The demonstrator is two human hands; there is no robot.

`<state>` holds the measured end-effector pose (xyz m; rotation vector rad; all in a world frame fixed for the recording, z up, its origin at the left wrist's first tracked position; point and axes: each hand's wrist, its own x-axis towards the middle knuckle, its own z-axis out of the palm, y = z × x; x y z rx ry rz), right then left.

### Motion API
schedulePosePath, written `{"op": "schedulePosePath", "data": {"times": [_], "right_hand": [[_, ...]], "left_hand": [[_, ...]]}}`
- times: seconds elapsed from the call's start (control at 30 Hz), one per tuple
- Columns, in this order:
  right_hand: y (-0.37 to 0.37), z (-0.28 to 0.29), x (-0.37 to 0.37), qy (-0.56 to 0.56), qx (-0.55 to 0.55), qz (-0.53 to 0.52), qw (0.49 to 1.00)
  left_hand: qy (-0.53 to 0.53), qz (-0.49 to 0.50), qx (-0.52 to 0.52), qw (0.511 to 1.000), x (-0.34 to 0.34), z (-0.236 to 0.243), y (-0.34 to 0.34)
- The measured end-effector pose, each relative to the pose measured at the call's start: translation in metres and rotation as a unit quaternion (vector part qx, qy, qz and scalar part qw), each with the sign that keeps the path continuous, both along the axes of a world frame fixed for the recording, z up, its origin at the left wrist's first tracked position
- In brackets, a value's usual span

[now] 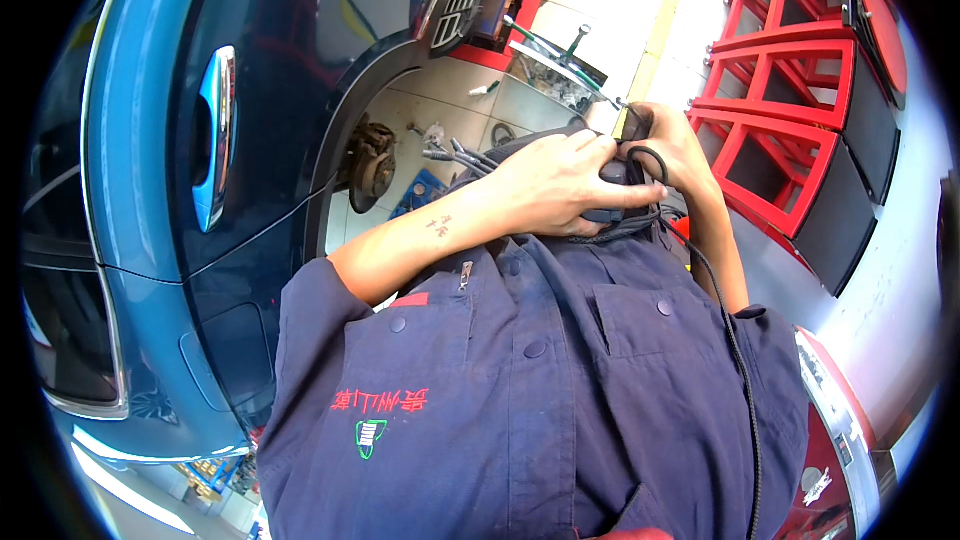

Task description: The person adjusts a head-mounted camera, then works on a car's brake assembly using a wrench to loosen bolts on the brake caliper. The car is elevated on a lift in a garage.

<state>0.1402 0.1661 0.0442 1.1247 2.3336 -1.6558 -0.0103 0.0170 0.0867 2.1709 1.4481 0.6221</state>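
Note:
My left hand (558, 178) reaches across at waist height, its fingers curled over a dark rounded object (622, 196) with a smooth black casing. I cannot tell its exact kind. Beside it, my right hand (672, 145) is closed, thumb and fingers meeting the left fingertips around a small dark piece with a yellow strip (620, 124). A black cable (720, 285) loops around both hands and hangs down the right side of my dark blue jacket (560, 370). What lies between the fingertips is mostly hidden.
A blue car (150, 240) stands at left, with a wheel off and the brake disc (374, 172) bare. Red drawer-like frames (770, 160) line the right. Ahead are a tray of small parts (550, 80), a long-handled wrench (545, 50), and a blue case (420, 192) on the tiles.

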Motion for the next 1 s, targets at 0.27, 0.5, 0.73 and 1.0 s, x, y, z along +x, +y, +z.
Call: {"op": "schedulePosePath", "data": {"times": [0.27, 0.5, 0.73, 1.0], "right_hand": [[0.001, 0.006, -0.005, 0.002, -0.009, 0.027, 1.000], [0.010, 0.009, -0.004, -0.034, -0.022, 0.044, 0.998], [0.010, 0.029, -0.003, -0.047, 0.027, 0.031, 0.998], [0.009, 0.039, -0.006, -0.041, 0.085, 0.036, 0.995]], "left_hand": [[0.014, -0.066, -0.080, 0.995, -0.005, 0.007, 0.012], [-0.023, -0.119, -0.199, 0.973, -0.018, 0.013, 0.021], [0.002, -0.130, -0.281, 0.951, -0.020, 0.020, 0.027], [0.062, -0.141, -0.307, 0.939, -0.006, 0.010, 0.038]]}}
